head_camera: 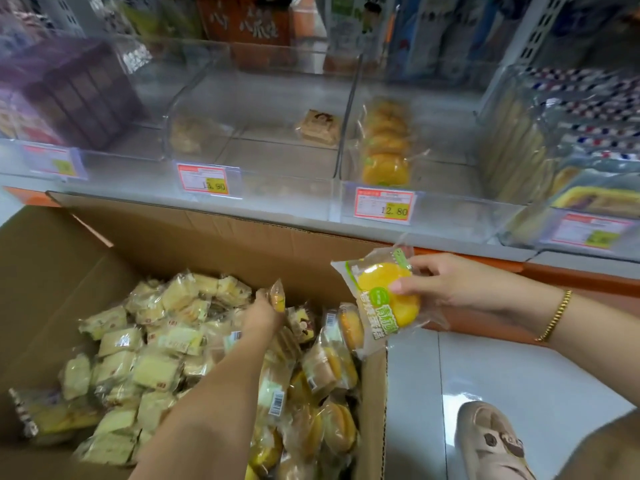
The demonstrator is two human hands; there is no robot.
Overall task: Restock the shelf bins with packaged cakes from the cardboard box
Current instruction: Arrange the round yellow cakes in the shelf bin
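A big cardboard box [214,233] stands on the floor below the shelf, heaped with wrapped cakes [145,355], pale square ones at left and round yellow ones at right. My left hand [263,315] reaches down into the box and pinches a small wrapped cake [277,296] at its fingertips. My right hand [446,284] holds a round yellow cake in a clear green-labelled packet [384,299] above the box's right edge. On the shelf, a clear bin [446,199] holds a row of the same yellow cakes [385,143].
The middle clear bin [277,188] holds one brown wrapped cake [318,128] and another packet at its left. Purple boxes [79,95] fill the left bin; striped packets [588,109] fill the right one. Price tags line the shelf front. A beige shoe [491,445] stands on the tiled floor.
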